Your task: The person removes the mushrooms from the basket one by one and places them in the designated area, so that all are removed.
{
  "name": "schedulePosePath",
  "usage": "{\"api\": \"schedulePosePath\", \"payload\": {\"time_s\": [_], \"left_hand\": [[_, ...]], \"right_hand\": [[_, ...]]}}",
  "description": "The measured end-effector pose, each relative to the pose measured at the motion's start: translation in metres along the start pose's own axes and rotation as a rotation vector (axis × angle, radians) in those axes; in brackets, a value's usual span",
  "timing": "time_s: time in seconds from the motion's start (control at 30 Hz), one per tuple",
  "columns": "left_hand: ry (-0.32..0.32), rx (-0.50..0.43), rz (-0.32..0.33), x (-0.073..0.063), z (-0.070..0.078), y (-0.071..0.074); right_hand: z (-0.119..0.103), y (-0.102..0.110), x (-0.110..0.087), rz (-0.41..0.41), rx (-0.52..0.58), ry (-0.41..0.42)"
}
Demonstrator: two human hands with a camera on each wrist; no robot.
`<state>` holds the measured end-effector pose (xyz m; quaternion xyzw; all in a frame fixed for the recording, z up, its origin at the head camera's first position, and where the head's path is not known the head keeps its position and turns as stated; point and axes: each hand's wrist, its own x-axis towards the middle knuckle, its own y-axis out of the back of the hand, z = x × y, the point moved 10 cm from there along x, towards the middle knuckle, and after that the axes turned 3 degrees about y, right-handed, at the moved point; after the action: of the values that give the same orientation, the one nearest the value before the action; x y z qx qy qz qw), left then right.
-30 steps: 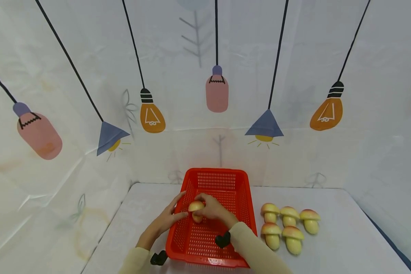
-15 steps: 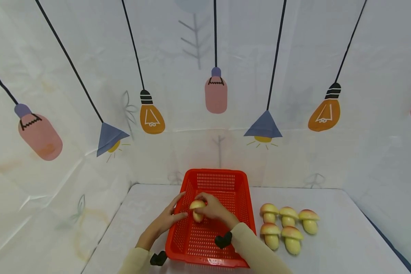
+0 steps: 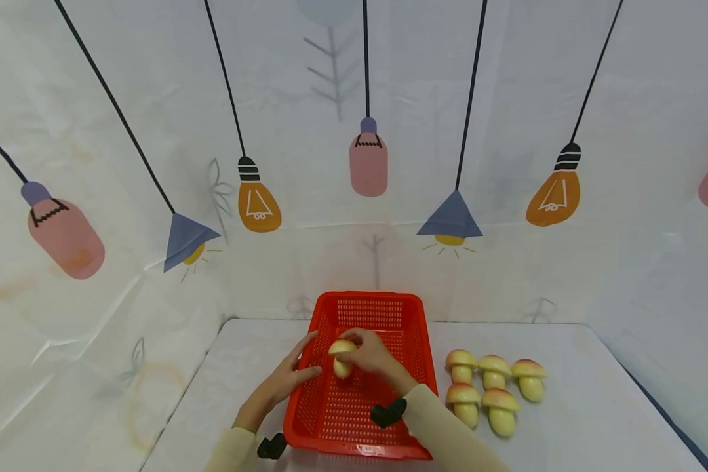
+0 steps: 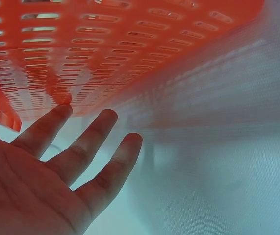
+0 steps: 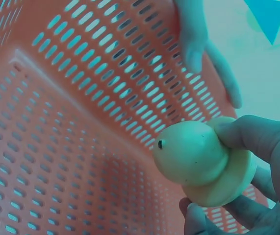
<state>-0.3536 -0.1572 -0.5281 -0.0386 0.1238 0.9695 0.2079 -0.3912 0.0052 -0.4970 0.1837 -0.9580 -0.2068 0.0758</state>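
My right hand (image 3: 368, 354) pinches a toy mushroom (image 3: 342, 368) by its cap, inside the red plastic basket (image 3: 354, 447). In the right wrist view the mushroom (image 5: 191, 152) has its rounded yellow stem facing the camera, with a small dark spot on the end. The thumb lies on one side of the cap and fingers on the other. My left hand (image 3: 286, 379) is at the basket's left rim, fingers straight and spread. Its thumb reaches over the inner side, while in the left wrist view its fingers (image 4: 98, 132) extend along the outside of the slotted wall.
Several more toy mushrooms (image 3: 501, 412), yellow with reddish caps, lie in two rows on the white table (image 3: 590, 419) right of the basket. Behind the table hangs a white cloth (image 3: 307, 262) printed with lamps; it also covers the left side.
The right hand has lifted the mushroom slightly and turned it, so the cap now shows more yellow and less red. The left hand stays at the rim.
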Motion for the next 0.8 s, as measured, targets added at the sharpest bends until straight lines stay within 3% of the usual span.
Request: {"api": "schedulePosePath", "payload": {"time_s": [0.47, 0.8], "left_hand": [[0.020, -0.001, 0.031, 0.000, -0.001, 0.002], [0.025, 0.003, 0.037, 0.000, -0.001, 0.003]], "right_hand": [[-0.010, 0.027, -0.011, 0.017, 0.127, -0.026], [-0.027, 0.059, -0.019, 0.080, -0.023, 0.040]]}}
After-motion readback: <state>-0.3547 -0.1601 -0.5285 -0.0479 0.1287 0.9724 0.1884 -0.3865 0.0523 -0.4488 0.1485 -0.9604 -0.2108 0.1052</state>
